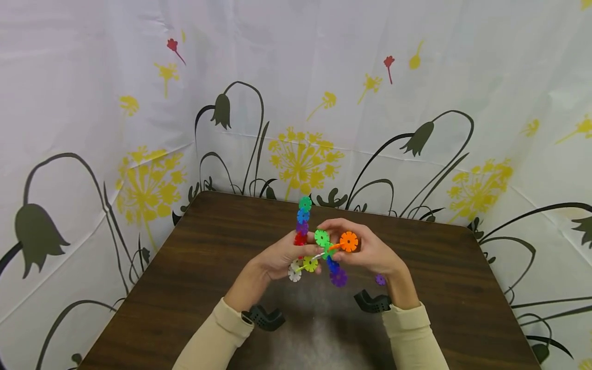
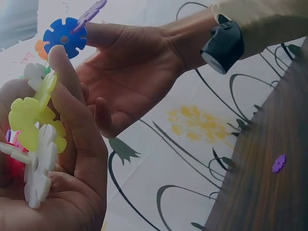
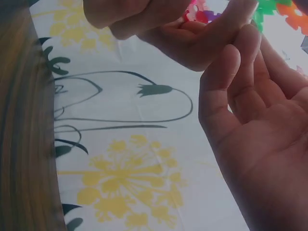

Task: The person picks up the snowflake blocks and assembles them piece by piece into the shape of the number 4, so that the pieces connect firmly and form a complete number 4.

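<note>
Both hands hold one joined figure of notched plastic flower discs above the table. My left hand grips its left part: a column of green, blue, purple and red discs rises past the fingers, with a white disc and a yellow-green disc below. My right hand pinches the other part, where green discs join an orange disc. A blue disc and a purple disc hang under them. In the left wrist view, the white disc stands edge-on against the left palm.
A loose purple disc lies on the dark wooden table beside the right wrist. Black wrist cameras sit on both forearms. Behind the table hangs a white curtain printed with flowers.
</note>
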### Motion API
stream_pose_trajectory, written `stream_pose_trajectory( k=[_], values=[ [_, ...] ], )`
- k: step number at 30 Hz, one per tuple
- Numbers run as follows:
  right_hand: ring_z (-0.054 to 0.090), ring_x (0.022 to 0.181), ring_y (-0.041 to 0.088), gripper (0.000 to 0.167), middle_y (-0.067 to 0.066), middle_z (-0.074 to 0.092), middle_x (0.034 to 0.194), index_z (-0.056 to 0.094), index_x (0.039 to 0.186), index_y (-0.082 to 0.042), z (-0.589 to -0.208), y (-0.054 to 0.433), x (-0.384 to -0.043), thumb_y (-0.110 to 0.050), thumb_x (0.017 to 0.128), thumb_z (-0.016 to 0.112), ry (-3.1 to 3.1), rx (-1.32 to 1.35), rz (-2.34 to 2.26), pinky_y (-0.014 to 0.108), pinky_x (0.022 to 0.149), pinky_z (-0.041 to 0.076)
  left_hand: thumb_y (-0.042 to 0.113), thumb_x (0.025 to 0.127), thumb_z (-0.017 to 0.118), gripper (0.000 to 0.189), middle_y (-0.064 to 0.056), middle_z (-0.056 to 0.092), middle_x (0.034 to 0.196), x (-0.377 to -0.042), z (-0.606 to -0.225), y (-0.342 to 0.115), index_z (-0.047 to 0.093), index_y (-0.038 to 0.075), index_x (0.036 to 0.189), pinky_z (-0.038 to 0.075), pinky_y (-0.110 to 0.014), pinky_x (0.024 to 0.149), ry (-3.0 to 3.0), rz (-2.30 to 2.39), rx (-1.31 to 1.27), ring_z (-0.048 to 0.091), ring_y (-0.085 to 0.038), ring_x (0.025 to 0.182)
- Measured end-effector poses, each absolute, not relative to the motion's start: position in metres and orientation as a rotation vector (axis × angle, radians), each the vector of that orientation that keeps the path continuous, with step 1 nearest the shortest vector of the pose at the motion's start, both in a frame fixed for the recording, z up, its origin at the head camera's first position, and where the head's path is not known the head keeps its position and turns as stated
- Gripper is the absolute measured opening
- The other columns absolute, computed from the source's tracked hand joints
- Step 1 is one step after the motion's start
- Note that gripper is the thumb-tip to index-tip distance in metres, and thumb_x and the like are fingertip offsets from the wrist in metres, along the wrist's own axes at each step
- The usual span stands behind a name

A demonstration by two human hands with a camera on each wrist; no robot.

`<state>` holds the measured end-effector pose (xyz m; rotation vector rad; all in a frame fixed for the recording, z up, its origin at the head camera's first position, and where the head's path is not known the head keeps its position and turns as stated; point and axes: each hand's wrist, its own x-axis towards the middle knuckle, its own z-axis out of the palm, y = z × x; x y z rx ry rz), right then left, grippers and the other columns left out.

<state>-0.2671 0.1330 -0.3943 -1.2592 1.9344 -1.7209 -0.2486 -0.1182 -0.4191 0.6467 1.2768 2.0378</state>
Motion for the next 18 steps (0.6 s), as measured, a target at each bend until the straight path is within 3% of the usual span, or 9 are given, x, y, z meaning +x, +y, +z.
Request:
stream_pose_trajectory(
  k=[11,14,18],
  values=[
    [0.060,0.095,0.019,0.052,0.003,0.066,0.114,0.065,0.135,-0.009,-0.3947,0.1342,-0.2643,-0.038,0.096,0.083,1.988,-1.290,-1.757,0.032,0.088,0.053,0.033,0.101,0.077,0.023,0.002,0.076,0.096,-0.2501,-0.4163,-0.1126,0.073,0.011,0.108,0.064,-0.025,0.079,1.227,1.998,0.758,0.076,-0.011,0.077],
    [0.062,0.097,0.019,0.049,0.002,0.068,0.115,0.064,0.137,-0.008,-0.3932,0.1352,-0.2631,-0.030,0.097,0.082,1.990,-1.288,-1.758,0.032,0.091,0.055,0.035,0.101,0.077,0.024,0.002,0.076,0.095,-0.2511,-0.4169,-0.1129,0.073,0.012,0.107,0.064,-0.025,0.078,1.242,2.006,0.766,0.076,-0.012,0.076],
    [0.068,0.107,0.018,0.049,0.005,0.068,0.131,0.060,0.146,-0.008,-0.3945,0.1421,-0.2630,-0.012,0.100,0.076,1.995,-1.216,-1.751,0.033,0.097,0.060,0.029,0.103,0.075,0.018,0.001,0.072,0.097,-0.2539,-0.4164,-0.1151,0.071,0.012,0.105,0.064,-0.028,0.079,1.332,2.026,0.714,0.075,-0.015,0.078]
  ],
)
